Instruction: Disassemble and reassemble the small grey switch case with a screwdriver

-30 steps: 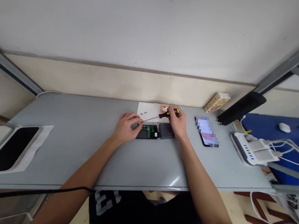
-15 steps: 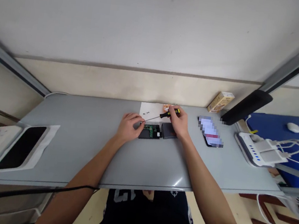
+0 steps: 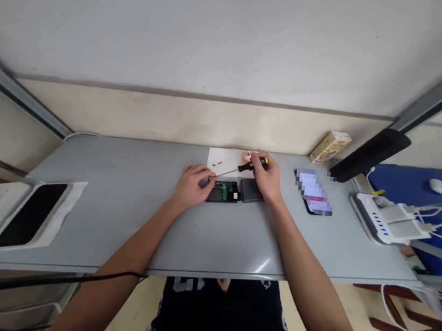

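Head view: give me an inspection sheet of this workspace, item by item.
Surface: grey table.
Job's things: opened black case with green circuit board; dark cover beside it; screwdriver, tip at the case's left end.
Clutter: white paper with small dark screws; phone; carton; black slab on white sheet.
Grips: left hand steadies the case; right hand holds the screwdriver handle.
Cables: white leads at power strip; black cable under the table edge.
Surroundings: wall; blue table.
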The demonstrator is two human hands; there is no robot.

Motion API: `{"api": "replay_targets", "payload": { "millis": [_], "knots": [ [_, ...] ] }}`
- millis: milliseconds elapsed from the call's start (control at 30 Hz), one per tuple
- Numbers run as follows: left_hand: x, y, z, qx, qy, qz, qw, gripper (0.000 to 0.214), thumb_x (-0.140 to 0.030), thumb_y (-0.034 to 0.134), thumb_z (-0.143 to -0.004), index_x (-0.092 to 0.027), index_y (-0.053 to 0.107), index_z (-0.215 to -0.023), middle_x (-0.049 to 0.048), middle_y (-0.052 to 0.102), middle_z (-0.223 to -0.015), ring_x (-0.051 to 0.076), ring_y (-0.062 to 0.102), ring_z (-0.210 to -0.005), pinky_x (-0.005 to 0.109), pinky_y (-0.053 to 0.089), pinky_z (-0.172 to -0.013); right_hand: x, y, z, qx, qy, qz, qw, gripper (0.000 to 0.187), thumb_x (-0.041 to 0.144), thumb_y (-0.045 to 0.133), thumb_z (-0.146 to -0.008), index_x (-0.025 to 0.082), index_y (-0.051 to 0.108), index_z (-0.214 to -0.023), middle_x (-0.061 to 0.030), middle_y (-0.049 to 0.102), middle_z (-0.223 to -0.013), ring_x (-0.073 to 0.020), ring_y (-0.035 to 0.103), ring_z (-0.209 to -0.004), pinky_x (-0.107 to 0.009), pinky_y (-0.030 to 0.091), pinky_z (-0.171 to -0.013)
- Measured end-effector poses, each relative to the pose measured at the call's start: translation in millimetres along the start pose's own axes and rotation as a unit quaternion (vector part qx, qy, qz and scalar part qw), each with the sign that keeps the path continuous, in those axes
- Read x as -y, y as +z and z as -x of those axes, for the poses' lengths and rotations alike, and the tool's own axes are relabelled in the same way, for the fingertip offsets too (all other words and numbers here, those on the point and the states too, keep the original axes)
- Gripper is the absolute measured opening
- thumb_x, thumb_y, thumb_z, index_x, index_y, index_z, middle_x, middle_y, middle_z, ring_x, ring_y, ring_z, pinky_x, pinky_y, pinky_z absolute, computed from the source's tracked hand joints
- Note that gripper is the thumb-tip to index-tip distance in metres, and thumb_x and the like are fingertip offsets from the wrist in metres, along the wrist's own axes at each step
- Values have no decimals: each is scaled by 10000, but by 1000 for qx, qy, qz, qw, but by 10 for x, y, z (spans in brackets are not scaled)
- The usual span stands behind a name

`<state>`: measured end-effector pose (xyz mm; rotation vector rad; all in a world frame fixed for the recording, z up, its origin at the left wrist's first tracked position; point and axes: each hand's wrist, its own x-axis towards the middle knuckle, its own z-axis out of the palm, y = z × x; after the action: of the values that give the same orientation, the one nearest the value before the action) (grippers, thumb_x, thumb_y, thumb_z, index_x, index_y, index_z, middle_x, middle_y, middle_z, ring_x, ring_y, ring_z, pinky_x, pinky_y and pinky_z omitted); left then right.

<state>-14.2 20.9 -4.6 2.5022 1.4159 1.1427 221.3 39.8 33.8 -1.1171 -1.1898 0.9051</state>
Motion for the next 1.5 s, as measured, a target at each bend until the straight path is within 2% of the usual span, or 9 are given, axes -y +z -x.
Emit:
{"api": "replay_targets", "payload": {
  "millis": [233,333,433,567,700,900,1233,1400,1500],
  "knots": [
    [6,-24,0,14,-12,0,1000,137,-279,607,-960,-230,729,-923,27,737,-969,207,675,-967,408,436,-975,-43,29,1,-1,-4,-5,1000,377,581,674,-871,205,653,-884,10,576,-702,-127,544,-630,-253,444,-585],
    [27,-86,-11,43,-23,-9,999,149,-261,616,-934,-242,732,-1025,34,733,-1049,230,664,-1042,426,413,-1019,-46,34,4,-4,-11,3,1000,360,564,669,-879,204,651,-875,4,598,-735,-126,547,-648,-259,464,-620],
    [67,-152,-29,73,-50,-15,996,264,-179,567,-899,-239,708,-1114,45,722,-1101,248,648,-1092,436,409,-1019,-59,32,1,-2,-20,11,1000,345,543,659,-892,200,653,-854,-8,620,-778,-130,564,-691,-264,477,-666],
    [107,-177,-49,96,-83,-13,992,270,-126,499,-878,-218,708,-1022,42,714,-979,233,659,-980,426,428,-967,-92,23,-8,9,-34,21,999,359,552,654,-892,199,648,-828,-13,627,-794,-133,560,-699,-266,459,-654],
    [108,-140,-50,119,-84,-6,989,235,-138,487,-888,-212,704,-943,28,705,-880,204,643,-822,404,440,-911,-116,12,-7,23,-48,39,998,377,573,652,-889,202,650,-821,-13,625,-799,-130,536,-685,-269,443,-644],
    [88,-98,-37,131,-78,25,988,235,-138,482,-891,-214,702,-927,26,727,-901,194,637,-797,365,468,-860,-132,15,7,36,-59,41,997,373,566,644,-907,198,659,-850,-10,623,-834,-117,517,-674,-272,414,-626],
    [55,-61,-12,126,-49,48,990,235,-166,486,-928,-226,713,-923,25,736,-918,188,648,-799,370,494,-860,-47,51,86,46,-62,90,993,399,609,609,-920,216,643,-858,15,605,-759,-117,470,-612,-281,397,-603],
    [70,-43,-4,130,-51,78,987,240,-170,488,-926,-229,721,-930,28,726,-913,175,636,-788,325,502,-769,58,88,127,61,-105,135,983,374,597,596,-937,229,644,-894,-6,665,-832,-126,511,-629,-294,432,-650],
    [69,-44,0,126,-57,89,986,231,-157,495,-923,-221,717,-923,26,727,-925,162,638,-776,310,503,-758,161,156,110,83,-127,179,972,365,593,585,-947,238,642,-888,0,654,-765,-137,523,-621,-297,417,-642]
  ]
}}
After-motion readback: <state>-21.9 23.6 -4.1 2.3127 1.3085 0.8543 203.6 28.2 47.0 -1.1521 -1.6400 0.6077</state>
